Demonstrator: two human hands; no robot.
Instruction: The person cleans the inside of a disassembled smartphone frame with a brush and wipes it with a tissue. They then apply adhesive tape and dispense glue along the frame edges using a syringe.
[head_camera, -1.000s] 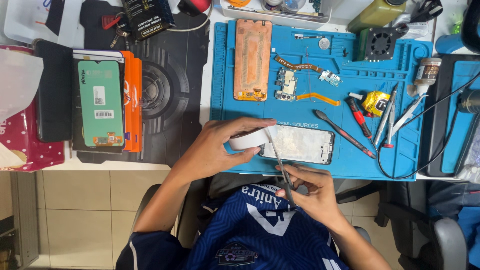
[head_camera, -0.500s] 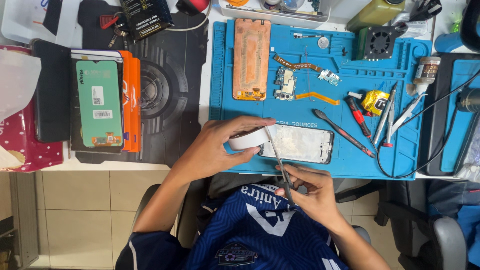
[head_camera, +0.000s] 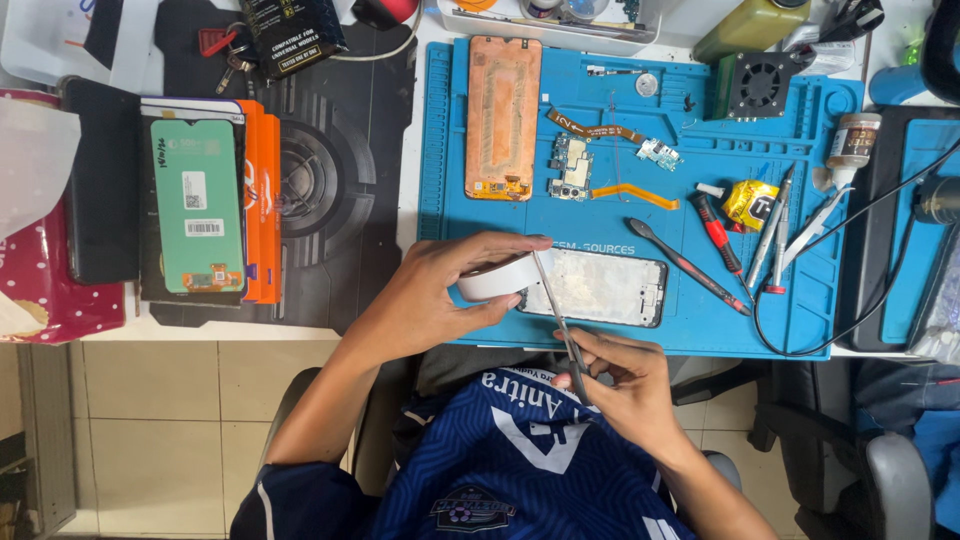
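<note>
While a blue repair mat (head_camera: 800, 300) covers most of the surface, a phone frame (head_camera: 600, 288) lies along its near edge with an orange back cover (head_camera: 502, 115) farther up. Just over the frame's left end, the left hand (head_camera: 440, 300) curls around a roll of white tape (head_camera: 497, 277), thumb beneath. Nearer the body, the right hand (head_camera: 620, 385) pinches scissors (head_camera: 560, 325), whose tips reach up against the roll.
</note>
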